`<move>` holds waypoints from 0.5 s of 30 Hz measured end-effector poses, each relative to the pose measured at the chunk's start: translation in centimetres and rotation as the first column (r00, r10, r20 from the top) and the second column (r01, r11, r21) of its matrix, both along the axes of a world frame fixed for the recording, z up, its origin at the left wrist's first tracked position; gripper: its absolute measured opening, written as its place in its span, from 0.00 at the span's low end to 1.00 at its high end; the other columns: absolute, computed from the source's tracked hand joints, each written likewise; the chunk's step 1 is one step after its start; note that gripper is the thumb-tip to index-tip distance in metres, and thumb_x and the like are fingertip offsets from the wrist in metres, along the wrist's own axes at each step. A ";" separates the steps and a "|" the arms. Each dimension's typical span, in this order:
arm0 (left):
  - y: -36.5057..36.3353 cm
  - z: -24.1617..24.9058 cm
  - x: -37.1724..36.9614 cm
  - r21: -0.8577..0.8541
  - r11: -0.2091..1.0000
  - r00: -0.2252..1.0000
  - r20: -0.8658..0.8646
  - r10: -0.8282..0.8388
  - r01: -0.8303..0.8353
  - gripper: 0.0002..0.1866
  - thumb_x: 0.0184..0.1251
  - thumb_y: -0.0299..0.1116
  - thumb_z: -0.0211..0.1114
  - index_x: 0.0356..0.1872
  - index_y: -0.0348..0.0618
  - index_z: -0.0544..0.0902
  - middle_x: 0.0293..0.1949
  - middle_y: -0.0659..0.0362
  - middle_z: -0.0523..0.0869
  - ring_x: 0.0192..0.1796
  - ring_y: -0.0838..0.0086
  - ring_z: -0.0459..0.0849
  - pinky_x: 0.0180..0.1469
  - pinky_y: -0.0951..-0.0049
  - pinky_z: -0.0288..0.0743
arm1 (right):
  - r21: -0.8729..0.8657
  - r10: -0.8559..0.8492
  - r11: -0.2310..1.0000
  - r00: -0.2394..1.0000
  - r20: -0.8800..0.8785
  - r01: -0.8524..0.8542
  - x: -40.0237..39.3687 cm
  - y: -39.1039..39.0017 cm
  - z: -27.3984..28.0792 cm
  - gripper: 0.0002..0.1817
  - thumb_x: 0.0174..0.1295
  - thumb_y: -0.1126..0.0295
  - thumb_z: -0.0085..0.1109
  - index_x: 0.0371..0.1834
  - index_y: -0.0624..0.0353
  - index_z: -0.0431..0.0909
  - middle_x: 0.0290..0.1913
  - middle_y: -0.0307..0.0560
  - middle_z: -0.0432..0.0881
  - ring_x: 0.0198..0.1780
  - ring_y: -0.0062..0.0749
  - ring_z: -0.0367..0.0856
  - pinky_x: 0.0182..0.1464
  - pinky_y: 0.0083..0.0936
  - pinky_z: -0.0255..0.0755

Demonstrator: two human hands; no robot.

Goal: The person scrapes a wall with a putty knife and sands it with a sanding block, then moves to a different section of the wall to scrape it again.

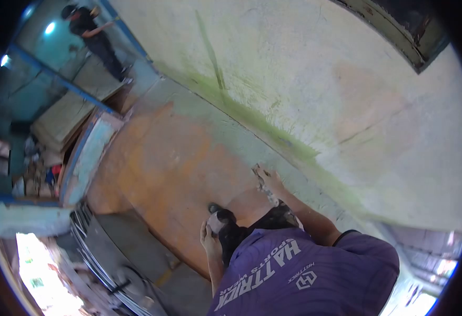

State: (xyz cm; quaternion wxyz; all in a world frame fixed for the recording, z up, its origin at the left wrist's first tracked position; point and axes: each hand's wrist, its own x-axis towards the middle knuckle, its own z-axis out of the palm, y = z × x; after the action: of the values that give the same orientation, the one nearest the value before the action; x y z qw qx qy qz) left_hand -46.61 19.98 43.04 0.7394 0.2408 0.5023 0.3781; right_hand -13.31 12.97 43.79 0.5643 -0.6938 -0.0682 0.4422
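Near the foot of the wall, my right hand (271, 181) has its fingers curled round a narrow, lumpy grey-white thing (265, 192), too smeared to name. My left hand (210, 241) is lower and further left, its curved fingers against a pale grey, rounded piece (217, 223) that I cannot make out. Both hands look coated with pale material. My purple shirt and dark trousers fill the bottom centre. The wall (294, 68) is pale, with a green band along its base.
An orange-brown stained floor (173, 158) runs beside the wall. Grey metal sheets and rods (99, 247) lie at lower left. A person in dark clothes (100, 39) stands at upper left near large boards (65, 118). A low blue-edged partition (94, 152) crosses the left side.
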 end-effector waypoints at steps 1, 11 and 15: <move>3.1 1.7 0.0 0.004 0.997 0.997 0.013 -0.082 0.082 0.19 0.78 0.30 0.57 0.66 0.40 0.74 0.59 0.54 0.82 0.60 0.68 0.81 0.61 0.66 0.78 | -0.034 -0.048 0.998 0.999 -0.007 0.048 -0.7 1.4 0.0 0.21 0.73 0.53 0.57 0.36 0.63 0.82 0.22 0.39 0.78 0.22 0.27 0.82 0.25 0.26 0.77; 31.8 5.3 1.6 0.156 0.691 0.603 -0.645 -0.469 0.705 0.12 0.73 0.24 0.61 0.53 0.35 0.86 0.54 0.56 0.86 0.57 0.71 0.82 0.60 0.69 0.75 | 0.005 -0.395 0.919 0.919 -0.010 0.395 -4.3 13.7 2.5 0.19 0.73 0.54 0.57 0.40 0.62 0.79 0.25 0.44 0.82 0.23 0.27 0.82 0.27 0.25 0.77; 38.9 4.0 9.0 0.236 0.641 0.644 -0.549 -0.532 0.730 0.13 0.73 0.28 0.62 0.55 0.38 0.85 0.53 0.58 0.86 0.56 0.73 0.82 0.54 0.72 0.76 | 0.009 -0.532 0.846 0.846 -0.019 0.532 -1.1 17.9 1.1 0.21 0.73 0.51 0.58 0.39 0.62 0.76 0.24 0.45 0.81 0.23 0.27 0.81 0.28 0.26 0.76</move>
State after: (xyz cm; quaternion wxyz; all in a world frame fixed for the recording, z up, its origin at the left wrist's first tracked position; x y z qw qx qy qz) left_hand -37.65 58.88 47.07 0.6205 0.6414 0.4332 0.1261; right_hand -14.39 30.90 44.88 0.6699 -0.6783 0.1280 0.2734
